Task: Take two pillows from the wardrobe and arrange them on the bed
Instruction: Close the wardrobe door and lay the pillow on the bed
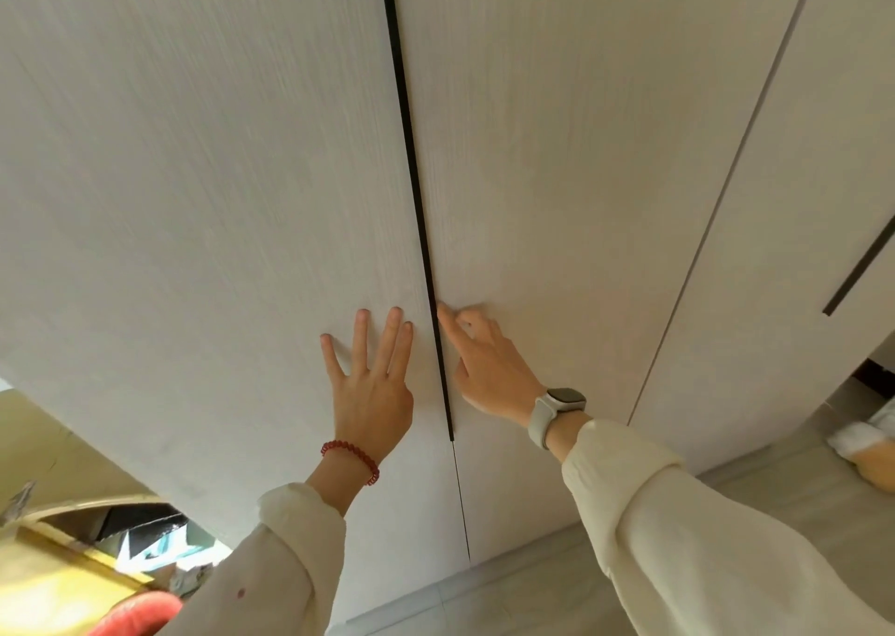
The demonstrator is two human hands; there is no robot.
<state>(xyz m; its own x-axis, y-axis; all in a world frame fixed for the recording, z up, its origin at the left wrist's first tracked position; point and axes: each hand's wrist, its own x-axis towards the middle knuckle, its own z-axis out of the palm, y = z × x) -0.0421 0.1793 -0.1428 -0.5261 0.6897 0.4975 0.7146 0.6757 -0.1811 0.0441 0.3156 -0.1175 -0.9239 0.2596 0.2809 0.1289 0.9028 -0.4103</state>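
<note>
Left hand (370, 383) flat, fingers spread, against the wardrobe door (203, 209). Right hand (489, 369) curled, forefinger at the black handle strip (420, 199), gripping nothing.

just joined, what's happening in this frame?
A person faces closed wardrobe doors. The left hand lies flat, fingers spread, on the left door. The right hand reaches its fingertips to the dark handle strip between the two doors, apparently about to pull one open. No pillows are in view yet.
</note>
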